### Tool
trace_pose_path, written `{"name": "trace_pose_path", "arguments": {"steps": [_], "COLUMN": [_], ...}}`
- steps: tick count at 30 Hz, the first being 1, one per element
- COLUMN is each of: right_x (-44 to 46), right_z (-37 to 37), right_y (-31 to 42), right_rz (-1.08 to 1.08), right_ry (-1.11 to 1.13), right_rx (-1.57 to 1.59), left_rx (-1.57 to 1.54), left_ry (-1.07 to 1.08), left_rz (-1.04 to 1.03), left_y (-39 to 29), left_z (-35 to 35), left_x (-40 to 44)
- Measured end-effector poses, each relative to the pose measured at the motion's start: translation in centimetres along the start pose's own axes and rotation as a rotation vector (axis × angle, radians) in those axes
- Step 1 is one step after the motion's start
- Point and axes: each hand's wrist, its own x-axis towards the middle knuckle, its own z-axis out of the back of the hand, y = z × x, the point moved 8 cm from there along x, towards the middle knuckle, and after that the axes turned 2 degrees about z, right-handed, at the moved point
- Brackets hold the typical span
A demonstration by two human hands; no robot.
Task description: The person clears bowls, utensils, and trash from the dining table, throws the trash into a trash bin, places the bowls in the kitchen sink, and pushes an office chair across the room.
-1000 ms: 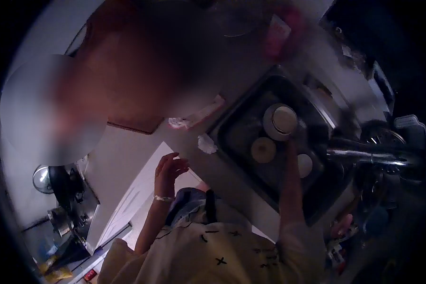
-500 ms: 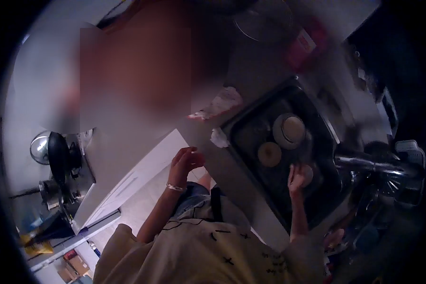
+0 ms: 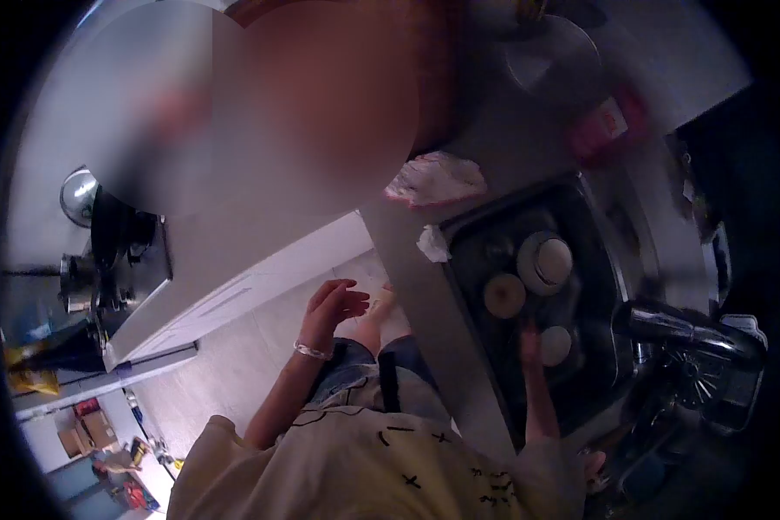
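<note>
My left hand (image 3: 338, 303) is raised in front of my body at the counter's inner corner, fingers loosely curled and apart, with nothing in it. Over the dark sink (image 3: 485, 347) my right hand (image 3: 529, 343) is smeared by motion, so its fingers cannot be made out. Just right of it lies a pale round dish (image 3: 555, 346). Farther back in the sink are a round tan item (image 3: 504, 296) and a white bowl (image 3: 533, 263) with a smaller pale round piece (image 3: 554, 262) on or in it.
A chrome faucet (image 3: 685, 334) reaches over the sink's right side. Crumpled white tissue (image 3: 434, 243) and a red-edged white cloth (image 3: 438, 179) lie on the counter (image 3: 295, 204). Behind are a pink packet (image 3: 609, 127) and a clear round lid or bowl (image 3: 553, 59). Pans stand far left.
The view has turned, showing more floor at the left. My right hand has drawn back from the white bowl toward the sink's near side. My left hand stays raised and loosely curled.
</note>
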Motion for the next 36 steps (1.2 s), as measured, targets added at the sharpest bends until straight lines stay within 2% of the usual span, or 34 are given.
{"name": "trace_pose_path", "arguments": {"steps": [2, 4, 6, 9, 12, 14, 16, 19, 21, 23, 26, 28, 31, 34, 36], "right_x": [2.7, 5.6, 8.3, 10.6, 14.0, 14.3, 12.9, 9.4, 5.7, 2.3, -1.1, -2.2, -3.6, -3.7, -3.8], "right_z": [10.0, 16.2, 18.6, 20.3, 14.4, 14.2, 15.1, 12.8, 12.2, 10.1, 7.5, 4.9, 5.0, 3.0, -0.3], "right_y": [8.7, 16.2, 22.4, 29.4, 28.7, 29.7, 32.9, 40.4, 48.6, 55.7, 64.8, 69.1, 75.2, 80.0, 81.9], "right_rz": [0.165, 0.314, 0.307, 0.442, 0.396, 0.409, 0.418, 0.234, 0.419, 0.443, 0.620, 0.680, 0.645, 0.720, 0.673], "right_ry": [-0.375, -0.482, -0.412, -0.517, -0.382, -0.350, -0.337, 0.036, 0.097, 0.239, 0.384, 0.501, 0.513, 0.479, 0.668], "right_rx": [0.018, 0.290, 0.311, 0.207, 0.334, 0.341, 0.498, 0.677, 0.745, 0.879, 0.929, 1.066, 0.913, 0.830, 0.821], "left_rx": [-0.022, -0.063, -0.107, -0.170, -0.200, -0.222, -0.250, -0.098, 0.030, 0.197, 0.241, 0.209, 0.092, -0.161, -0.247], "left_ry": [-0.032, -0.019, 0.016, 0.045, 0.004, 0.033, 0.041, 0.006, -0.056, -0.131, -0.171, -0.246, -0.321, -0.349, -0.422], "left_rz": [-0.003, -0.004, -0.021, -0.059, -0.075, -0.109, -0.151, -0.236, -0.328, -0.436, -0.413, -0.427, -0.409, -0.411, -0.418], "left_y": [0.6, 1.3, 1.6, 1.2, 0.2, -0.2, -0.3, 0.1, -1.1, -2.6, -3.0, -3.0, -2.7, -2.4, -2.2], "left_z": [1.3, 2.3, 3.1, 4.2, 6.1, 8.1, 10.9, 15.4, 18.4, 21.2, 26.4, 30.9, 36.7, 40.9, 43.6], "left_x": [-1.0, -1.9, -2.3, -3.7, -5.2, -6.4, -7.5, -8.9, -11.1, -13.5, -16.0, -17.9, -20.2, -21.8, -22.7]}}
